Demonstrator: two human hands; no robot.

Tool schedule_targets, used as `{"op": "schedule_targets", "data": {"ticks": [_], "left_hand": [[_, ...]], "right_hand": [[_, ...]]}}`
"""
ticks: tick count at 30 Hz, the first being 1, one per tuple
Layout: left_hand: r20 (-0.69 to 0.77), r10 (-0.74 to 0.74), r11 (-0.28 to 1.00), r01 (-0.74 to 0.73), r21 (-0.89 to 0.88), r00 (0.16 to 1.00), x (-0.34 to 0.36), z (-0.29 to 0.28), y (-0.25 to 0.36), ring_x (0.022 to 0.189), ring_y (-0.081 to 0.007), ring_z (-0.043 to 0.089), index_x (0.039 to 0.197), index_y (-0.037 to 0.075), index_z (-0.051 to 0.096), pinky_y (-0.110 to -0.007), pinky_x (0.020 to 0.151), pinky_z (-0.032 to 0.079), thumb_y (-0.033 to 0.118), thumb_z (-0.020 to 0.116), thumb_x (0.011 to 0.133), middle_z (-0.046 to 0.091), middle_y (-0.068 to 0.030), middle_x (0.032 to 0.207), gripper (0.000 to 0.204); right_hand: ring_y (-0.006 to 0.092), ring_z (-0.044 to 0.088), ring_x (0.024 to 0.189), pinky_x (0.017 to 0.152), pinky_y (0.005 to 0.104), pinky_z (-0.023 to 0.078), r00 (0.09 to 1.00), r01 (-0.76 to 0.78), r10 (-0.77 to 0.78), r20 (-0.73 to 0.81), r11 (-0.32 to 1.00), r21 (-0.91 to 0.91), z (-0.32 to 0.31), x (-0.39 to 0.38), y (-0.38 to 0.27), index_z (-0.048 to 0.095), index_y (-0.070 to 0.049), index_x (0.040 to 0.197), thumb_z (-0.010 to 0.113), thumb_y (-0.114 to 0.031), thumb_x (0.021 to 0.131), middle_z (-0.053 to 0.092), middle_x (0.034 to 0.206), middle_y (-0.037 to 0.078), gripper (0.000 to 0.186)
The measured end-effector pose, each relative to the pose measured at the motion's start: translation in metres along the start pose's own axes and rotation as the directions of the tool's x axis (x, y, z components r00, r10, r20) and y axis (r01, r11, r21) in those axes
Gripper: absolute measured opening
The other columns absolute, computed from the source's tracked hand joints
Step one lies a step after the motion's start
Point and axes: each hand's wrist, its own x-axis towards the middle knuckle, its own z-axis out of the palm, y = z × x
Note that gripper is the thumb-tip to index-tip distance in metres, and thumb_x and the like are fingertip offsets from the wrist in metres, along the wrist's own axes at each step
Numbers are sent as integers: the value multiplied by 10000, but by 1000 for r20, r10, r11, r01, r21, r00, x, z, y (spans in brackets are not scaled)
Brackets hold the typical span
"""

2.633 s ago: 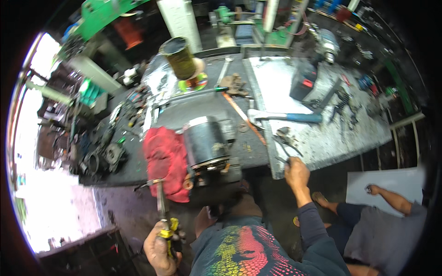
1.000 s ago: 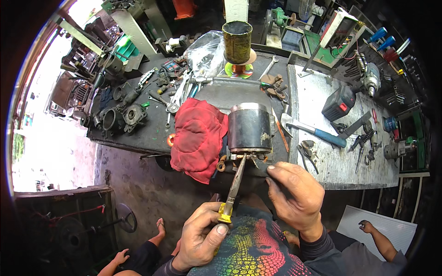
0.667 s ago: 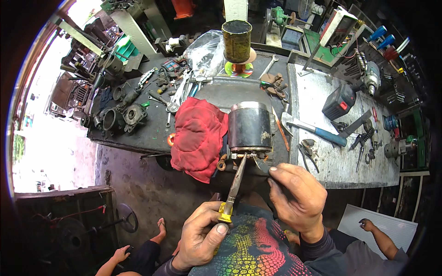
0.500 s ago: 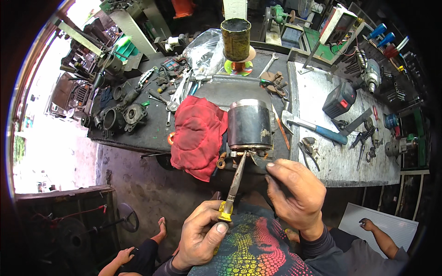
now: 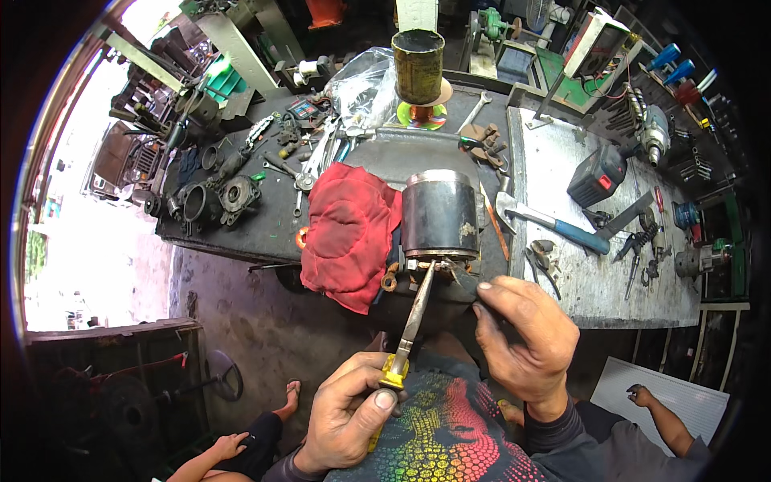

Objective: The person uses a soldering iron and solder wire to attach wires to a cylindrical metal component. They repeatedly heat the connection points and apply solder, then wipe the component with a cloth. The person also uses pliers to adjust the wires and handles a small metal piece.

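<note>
My left hand point(image 5: 349, 414) is closed around the yellow handles of long-nose pliers point(image 5: 415, 321). Their narrow tip reaches the small metal and copper-coloured parts at the near end of a black cylindrical motor housing point(image 5: 439, 215). To the right, my right hand point(image 5: 530, 341) is closed, with thumb and forefinger at the outer end of a dark grey flat strip point(image 5: 462, 283) beside those same parts. The fingertips partly hide how the strip is gripped. A red cloth point(image 5: 349, 237) lies just left of the housing, and a small ring-ended part point(image 5: 389, 279) sits between them.
A blue-handled hammer point(image 5: 554, 226), pliers point(image 5: 544, 269) and a black battery pack point(image 5: 598, 173) lie on the right-hand metal top. Wrenches point(image 5: 305, 178) and metal castings point(image 5: 237, 197) crowd the left. A tin point(image 5: 418, 68) stands behind. Other people's limbs point(image 5: 233, 444) show at lower left and right.
My right hand has drawn slightly right, away from the housing. The pliers' tip stays at the housing's near end, shifted a little. The whole view has moved slightly.
</note>
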Motion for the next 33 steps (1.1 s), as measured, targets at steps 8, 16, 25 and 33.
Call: {"op": "schedule_targets", "data": {"ticks": [8,16,25,33], "left_hand": [[-4,-12,1000,12,11,1000,0,1,2,981,-206,657,1145,-130,661,-343,830,559,335,636,1058,611,-193,1223,474],[11,-28,999,28,22,1000,-2,-1,3,973,-195,654,1163,-128,652,-327,798,570,319,638,1060,602,-185,1235,458],[-2,-28,999,28,35,1000,-1,1,4,961,-188,654,1155,-125,659,-318,799,568,307,634,1059,606,-180,1231,443],[-1,-13,997,13,72,1000,-1,0,5,950,-182,657,1158,-125,660,-314,799,568,308,638,1054,609,-181,1237,446]], "right_hand": [[318,753,830,735,366,605,1000,0,0,3,1000,24,3,-2,0,738,18,1032,807,90,731,745,955,165,317],[326,751,828,739,368,607,999,-34,35,-18,997,71,1,-3,-1,734,23,1016,801,95,732,738,939,170,300],[319,752,821,723,367,605,1000,-26,26,2,998,52,3,-4,-2,734,25,1025,808,87,733,736,935,168,308],[327,750,818,717,369,603,1000,-19,19,-1,998,55,3,-2,-4,729,28,1021,810,78,737,732,936,177,300]]}}
